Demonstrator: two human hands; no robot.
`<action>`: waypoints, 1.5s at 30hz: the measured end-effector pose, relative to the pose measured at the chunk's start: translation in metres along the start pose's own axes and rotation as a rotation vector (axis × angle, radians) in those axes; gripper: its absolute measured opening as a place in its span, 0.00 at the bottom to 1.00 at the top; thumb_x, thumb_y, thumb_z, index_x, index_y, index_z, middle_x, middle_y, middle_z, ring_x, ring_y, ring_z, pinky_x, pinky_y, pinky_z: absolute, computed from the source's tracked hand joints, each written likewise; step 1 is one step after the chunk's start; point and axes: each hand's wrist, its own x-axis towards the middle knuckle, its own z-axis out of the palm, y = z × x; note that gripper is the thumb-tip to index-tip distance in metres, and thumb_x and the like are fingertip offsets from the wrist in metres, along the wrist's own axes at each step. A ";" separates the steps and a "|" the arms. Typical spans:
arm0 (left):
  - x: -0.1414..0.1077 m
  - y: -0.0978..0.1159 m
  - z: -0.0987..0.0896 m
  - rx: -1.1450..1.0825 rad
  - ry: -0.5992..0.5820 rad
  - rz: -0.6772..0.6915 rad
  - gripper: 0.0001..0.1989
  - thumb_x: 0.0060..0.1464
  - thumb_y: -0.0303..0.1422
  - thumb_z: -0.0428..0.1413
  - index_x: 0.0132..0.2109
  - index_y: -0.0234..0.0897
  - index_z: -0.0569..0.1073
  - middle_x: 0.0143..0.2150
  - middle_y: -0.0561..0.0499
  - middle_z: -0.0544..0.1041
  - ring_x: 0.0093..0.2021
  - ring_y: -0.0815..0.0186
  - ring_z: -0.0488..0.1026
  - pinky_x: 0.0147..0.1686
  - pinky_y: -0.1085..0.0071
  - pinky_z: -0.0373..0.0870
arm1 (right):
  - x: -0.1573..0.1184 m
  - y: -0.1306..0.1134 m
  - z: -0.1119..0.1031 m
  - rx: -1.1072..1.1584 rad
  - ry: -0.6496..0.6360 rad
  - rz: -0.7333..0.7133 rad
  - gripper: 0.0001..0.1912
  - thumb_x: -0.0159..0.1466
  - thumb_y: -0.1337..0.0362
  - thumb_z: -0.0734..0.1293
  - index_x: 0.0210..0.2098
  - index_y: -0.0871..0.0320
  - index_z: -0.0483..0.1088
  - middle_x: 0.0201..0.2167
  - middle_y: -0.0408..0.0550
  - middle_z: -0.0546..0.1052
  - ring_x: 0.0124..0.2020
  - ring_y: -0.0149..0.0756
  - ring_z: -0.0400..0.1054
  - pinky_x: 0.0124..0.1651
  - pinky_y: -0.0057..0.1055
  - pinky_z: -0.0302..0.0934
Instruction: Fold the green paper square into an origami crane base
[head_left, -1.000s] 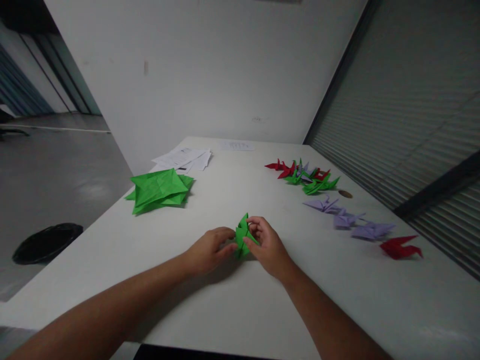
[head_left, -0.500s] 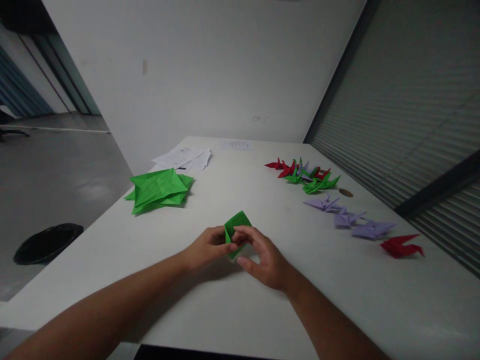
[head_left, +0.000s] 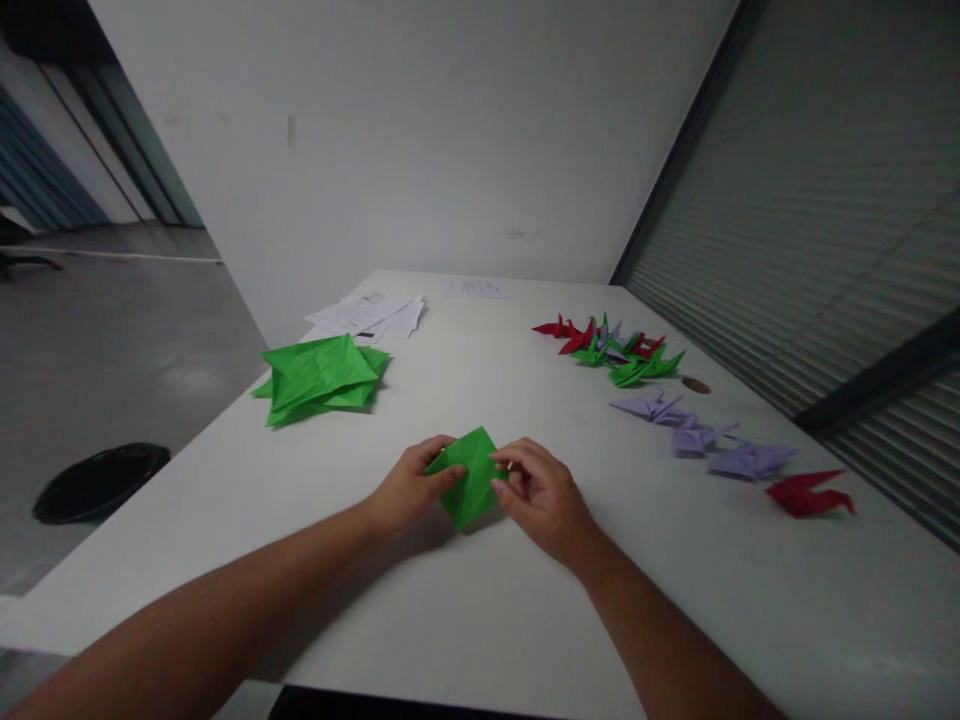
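Observation:
A folded piece of green origami paper (head_left: pixel 471 495), diamond-shaped with a crease down its middle, is held just above the table in front of me. My left hand (head_left: pixel 411 488) grips its left corner, the thumb lying flat on the near face and the other fingers behind. At the opposite corner, my right hand (head_left: pixel 547 502) has its thumb and index finger closed about the paper's edge, with the remaining fingers curled. The fingertips partly cover that right corner.
Stacked green folded papers (head_left: pixel 319 378) lie on the white table (head_left: pixel 360 620) at left, before printed sheets (head_left: pixel 367 314). To the right are red, green and purple paper cranes (head_left: pixel 637 368), purple cranes (head_left: pixel 697 437), a red crane (head_left: pixel 810 494) and a round brown spot (head_left: pixel 696 385). A black bin (head_left: pixel 101 482) stands left.
The green paper has been opened out from a part-folded shape into a flat diamond facing me. My right hand has moved from over its middle to its right corner.

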 end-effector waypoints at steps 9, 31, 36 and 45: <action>0.002 -0.004 -0.002 0.011 0.005 -0.043 0.20 0.51 0.35 0.67 0.50 0.34 0.77 0.40 0.48 0.79 0.38 0.63 0.75 0.40 0.66 0.72 | 0.004 0.019 0.009 0.208 -0.065 0.325 0.18 0.62 0.62 0.68 0.51 0.56 0.68 0.28 0.40 0.73 0.29 0.34 0.66 0.33 0.31 0.60; 0.003 0.005 -0.018 1.078 -0.478 0.606 0.15 0.63 0.25 0.57 0.53 0.39 0.81 0.53 0.39 0.79 0.52 0.55 0.75 0.53 0.58 0.74 | 0.003 0.034 -0.001 -0.178 -0.130 0.483 0.14 0.58 0.71 0.72 0.44 0.57 0.73 0.27 0.42 0.78 0.26 0.33 0.68 0.29 0.27 0.57; 0.002 0.002 -0.021 1.139 -0.495 0.619 0.18 0.62 0.27 0.58 0.57 0.44 0.80 0.57 0.38 0.76 0.55 0.52 0.74 0.55 0.54 0.73 | 0.004 0.033 -0.016 -0.122 -0.259 0.354 0.20 0.56 0.77 0.66 0.44 0.54 0.78 0.32 0.44 0.81 0.30 0.35 0.71 0.33 0.28 0.60; 0.003 -0.004 -0.029 1.170 -0.579 0.626 0.19 0.64 0.28 0.57 0.59 0.46 0.79 0.64 0.37 0.73 0.62 0.47 0.72 0.60 0.49 0.69 | 0.004 0.023 -0.024 -0.251 -0.422 0.040 0.21 0.60 0.78 0.65 0.45 0.51 0.80 0.42 0.48 0.79 0.44 0.41 0.72 0.51 0.36 0.64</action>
